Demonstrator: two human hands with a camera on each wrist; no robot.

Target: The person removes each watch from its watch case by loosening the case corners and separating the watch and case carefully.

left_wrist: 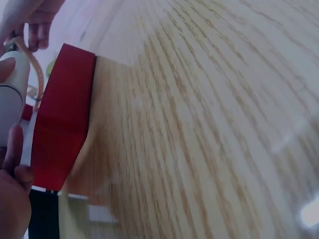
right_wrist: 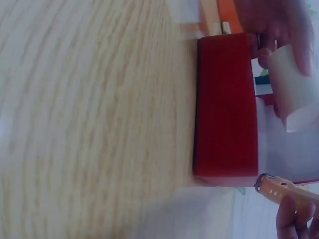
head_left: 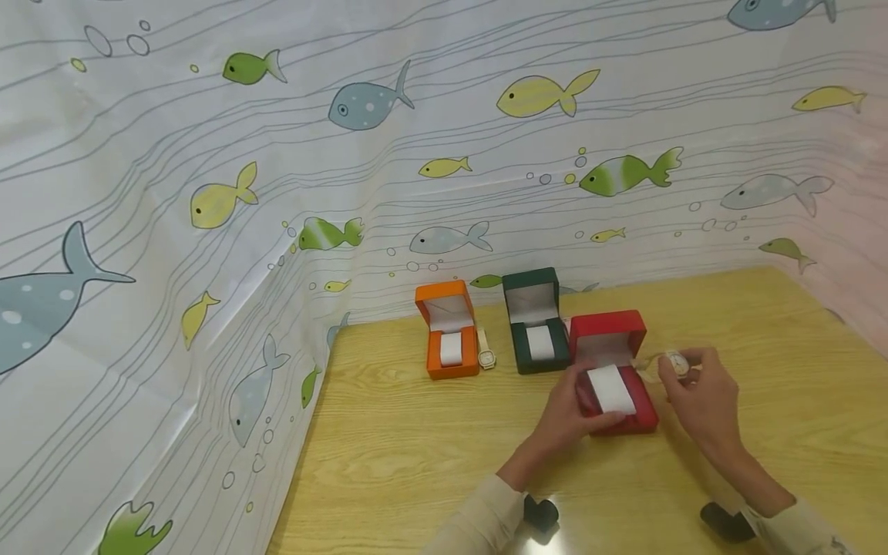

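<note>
A red watch box (head_left: 647, 408) stands on the table with its lid up. At its left is my left hand (head_left: 563, 408), which holds a white watch cushion (head_left: 612, 389) between thumb and fingers. In the right wrist view the cushion (right_wrist: 291, 89) sits above the box's front wall. Just right of the box, my right hand (head_left: 706, 397) pinches a wristwatch (head_left: 677, 364) with a pale round dial. Its light tan strap (right_wrist: 281, 190) hangs undone, the buckle end close to the box's side.
A dark green watch box (head_left: 520, 351) and an orange watch box (head_left: 433, 362) stand with lids up left of the red one, each with a white cushion. Another watch (head_left: 487, 358) lies beside the orange box. A fish-patterned sheet (head_left: 444, 208) rises behind the wooden table (head_left: 416, 462).
</note>
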